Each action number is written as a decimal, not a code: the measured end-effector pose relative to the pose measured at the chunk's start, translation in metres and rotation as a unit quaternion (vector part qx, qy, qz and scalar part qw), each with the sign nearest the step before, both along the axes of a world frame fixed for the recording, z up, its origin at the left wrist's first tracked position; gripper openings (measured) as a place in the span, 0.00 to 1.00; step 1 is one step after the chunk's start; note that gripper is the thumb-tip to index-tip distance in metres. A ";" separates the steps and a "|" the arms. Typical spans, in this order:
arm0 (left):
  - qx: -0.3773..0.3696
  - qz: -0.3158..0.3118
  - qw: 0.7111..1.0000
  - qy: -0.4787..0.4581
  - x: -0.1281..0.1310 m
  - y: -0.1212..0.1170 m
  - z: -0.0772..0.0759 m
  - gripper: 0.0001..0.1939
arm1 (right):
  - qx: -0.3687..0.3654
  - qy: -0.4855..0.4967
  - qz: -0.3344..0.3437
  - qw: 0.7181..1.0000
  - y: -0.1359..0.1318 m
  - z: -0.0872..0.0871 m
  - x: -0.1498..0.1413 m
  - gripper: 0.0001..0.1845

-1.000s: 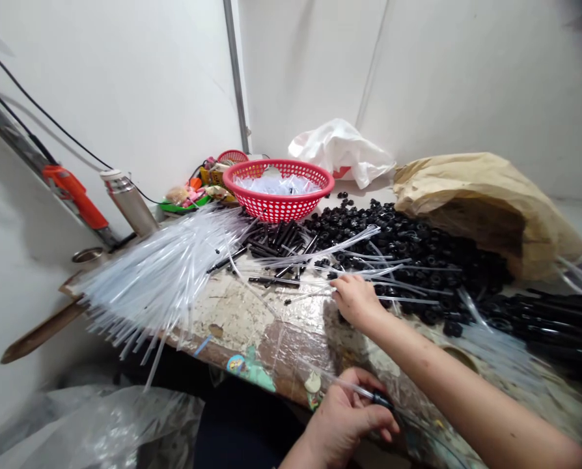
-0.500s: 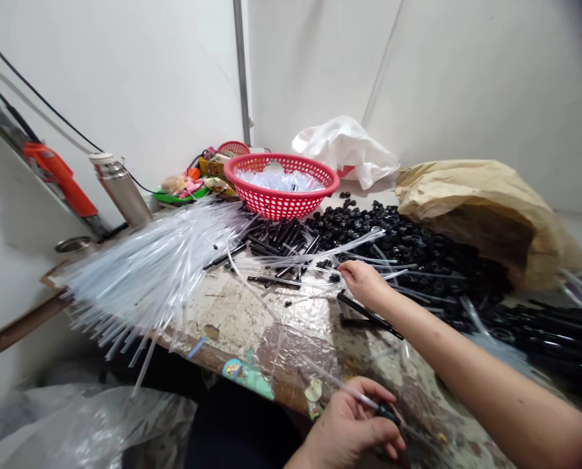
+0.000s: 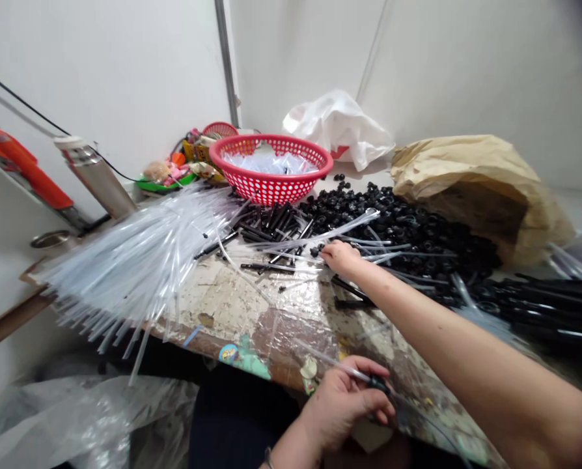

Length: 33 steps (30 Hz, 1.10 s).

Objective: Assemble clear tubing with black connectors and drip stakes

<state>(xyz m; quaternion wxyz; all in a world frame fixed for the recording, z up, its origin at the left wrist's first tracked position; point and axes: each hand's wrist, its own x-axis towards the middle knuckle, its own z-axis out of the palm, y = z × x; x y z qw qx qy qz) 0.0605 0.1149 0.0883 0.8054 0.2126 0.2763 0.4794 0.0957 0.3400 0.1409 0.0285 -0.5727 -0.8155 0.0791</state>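
Low in the view, my left hand (image 3: pixel 346 400) is closed around a clear plastic tube (image 3: pixel 332 360) with a black plastic fitting (image 3: pixel 379 384) on it. The tube's thin far end points up and left over the table edge. My right hand (image 3: pixel 340 258) reaches across the table, fingers pinched at a small black plastic cap (image 3: pixel 316 251). Loose clear tubes lie under and beside that hand. Just behind it spreads a heap of black caps (image 3: pixel 408 228). Black rods (image 3: pixel 352 291) rest beneath the right wrist.
A large bundle of clear tubes (image 3: pixel 139 260) overhangs the table's left edge. Behind stands a red basket (image 3: pixel 271 189) holding clear pieces. A brown paper bag (image 3: pixel 486 156) and white plastic bag (image 3: pixel 340 124) are at the back. A steel flask (image 3: pixel 98 179) stands left; black tubes (image 3: pixel 554 312) lie right.
My right hand has shifted slightly left, and a black cap now shows at its fingertips. My left hand still holds the tube and fitting. The view has shifted a little.
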 end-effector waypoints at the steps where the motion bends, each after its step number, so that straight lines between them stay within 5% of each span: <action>1: 0.001 -0.003 1.000 0.000 -0.001 0.000 0.001 0.16 | -0.004 0.007 0.004 1.000 -0.002 0.000 0.002 0.13; 6: 0.007 -0.009 1.000 0.010 -0.004 0.001 0.005 0.16 | 0.006 0.061 0.014 0.998 -0.015 0.016 0.020 0.16; 11: 0.004 -0.003 1.000 -0.003 -0.004 0.000 0.007 0.16 | 0.004 0.119 0.057 0.991 -0.061 0.039 0.057 0.15; 21: 0.007 0.008 1.000 -0.005 -0.002 0.000 0.011 0.15 | -0.001 0.166 0.010 0.986 -0.117 0.020 0.149 0.12; 25: 0.004 0.012 1.000 0.002 -0.001 0.000 0.011 0.16 | -0.011 0.133 0.032 0.991 -0.121 0.017 0.140 0.13; 33: 0.019 0.040 0.999 0.003 0.002 -0.001 0.012 0.15 | 0.002 0.086 0.011 0.996 -0.080 -0.002 0.056 0.15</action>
